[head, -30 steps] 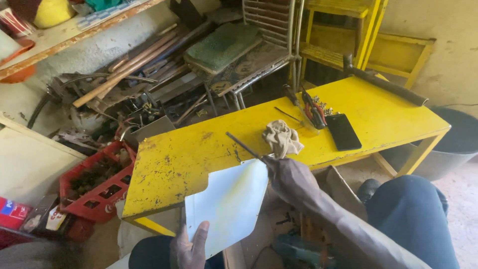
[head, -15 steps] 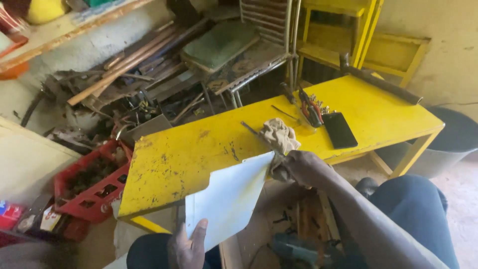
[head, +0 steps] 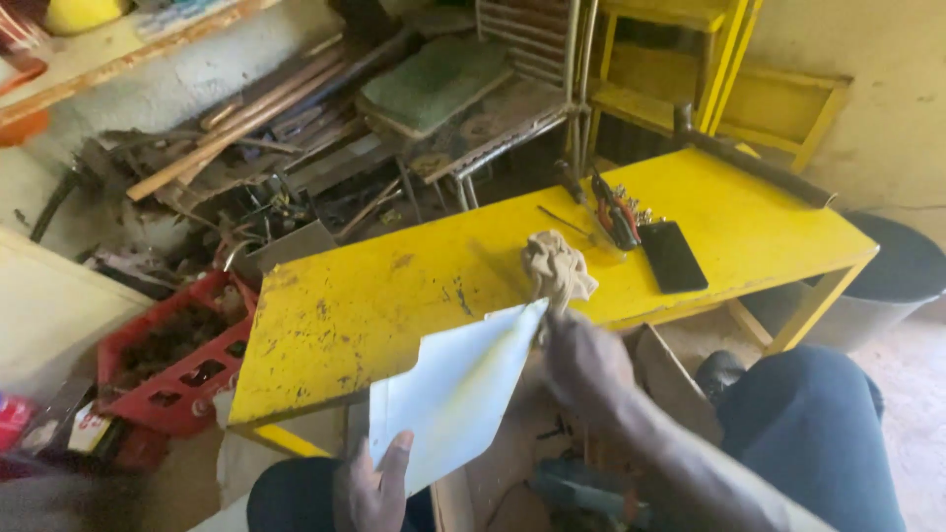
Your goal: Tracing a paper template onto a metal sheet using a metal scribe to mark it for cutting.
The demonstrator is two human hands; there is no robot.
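Over yellow metal table (head: 394,296): left hand (head: 370,483) pinching white folded paper sheet (head: 453,389), right hand (head: 581,360) clutching crumpled beige rag (head: 555,268) (blurred); wiping seemingly barely begun.

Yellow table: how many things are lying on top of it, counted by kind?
Crumpled rag: 1
Black flat phone-like slab: 1
Bunch of small hand tools, too jumbled to count apart: 1 bunch
Thin rod: 1
Total on the yellow table: 4
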